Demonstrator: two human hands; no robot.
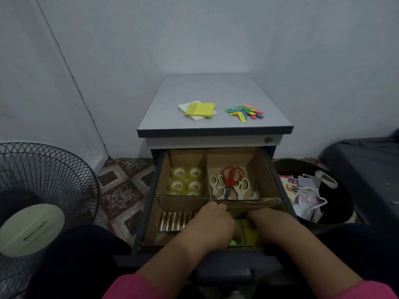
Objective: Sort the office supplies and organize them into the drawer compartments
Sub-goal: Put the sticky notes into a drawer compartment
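An open drawer (151, 203) holds cardboard compartments. Tape rolls (186, 180) fill the back left one, scissors (231, 182) the back right, and batteries (174, 221) lie in the front left. Both hands reach into the front right compartment, over green and yellow sticky note pads (250, 233). My left hand (213, 225) and my right hand (265, 221) lie with fingers bent down onto the pads; the fingertips are hidden. On the cabinet top (216, 91) rest a yellow pad stack on white paper (199, 110) and a pile of coloured flag strips (245, 112).
A standing fan (41, 195) is close at the left. A dark bin (313, 190) with bags and wrappers sits right of the drawer, and a dark seat (367, 165) beyond it. Walls close in behind the cabinet.
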